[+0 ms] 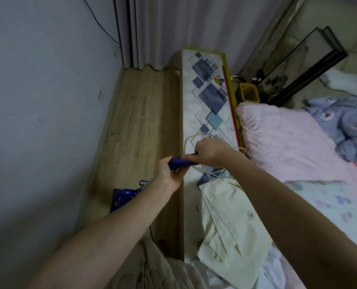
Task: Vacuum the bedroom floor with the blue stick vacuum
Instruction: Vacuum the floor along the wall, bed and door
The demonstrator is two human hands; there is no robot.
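Both hands hold the blue handle [180, 161] of the stick vacuum. My left hand [170, 173] grips its lower part from below. My right hand [210, 151] grips its upper end from above. The vacuum's blue body [122, 198] shows lower left, beneath my left forearm, over the narrow strip of wooden floor [140, 122] between the wall and the bed side. The vacuum's head is hidden.
A patterned padded ledge [208, 105] runs along the bed, with white cables [194, 138] lying on it. A pink pillow [286, 138], a blue star blanket [348, 126] and cream clothing [227, 222] lie on the bed. Grey curtains [173, 28] hang at the far end; a grey wall [44, 101] stands left.
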